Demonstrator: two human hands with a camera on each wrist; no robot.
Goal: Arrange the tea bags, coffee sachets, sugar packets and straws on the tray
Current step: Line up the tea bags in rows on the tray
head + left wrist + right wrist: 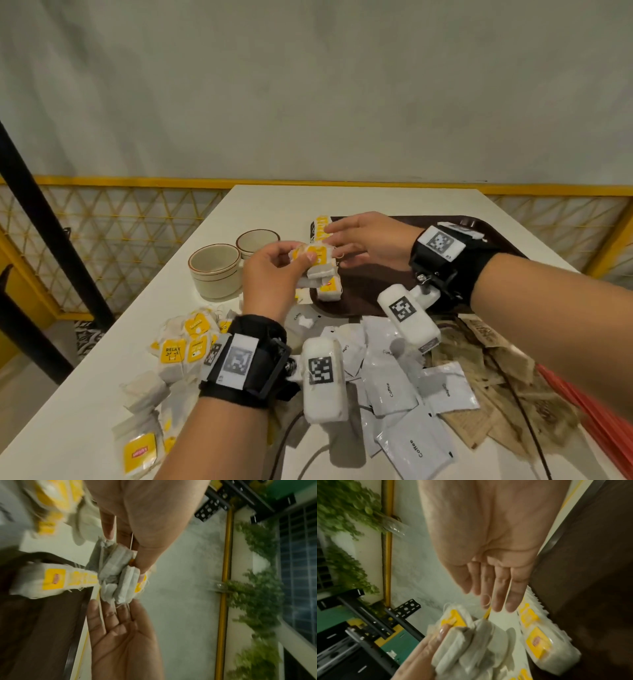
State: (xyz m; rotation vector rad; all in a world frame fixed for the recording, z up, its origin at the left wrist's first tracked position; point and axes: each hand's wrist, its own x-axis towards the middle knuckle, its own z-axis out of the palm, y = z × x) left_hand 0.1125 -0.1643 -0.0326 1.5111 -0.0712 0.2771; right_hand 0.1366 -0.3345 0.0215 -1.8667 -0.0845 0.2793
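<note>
Left hand [270, 274], at the frame's centre, pinches a bundle of tea bags [317, 262] over the near-left corner of the brown tray [363, 291]. Right hand [366, 243] I see flat and released just beside it. Loose tea bags [181, 346] lie lower left, coffee sachets [390, 387] lower centre.

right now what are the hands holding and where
Left hand pinches a bunch of tea bags at their near ends; right hand is flat, holding nothing.
</note>
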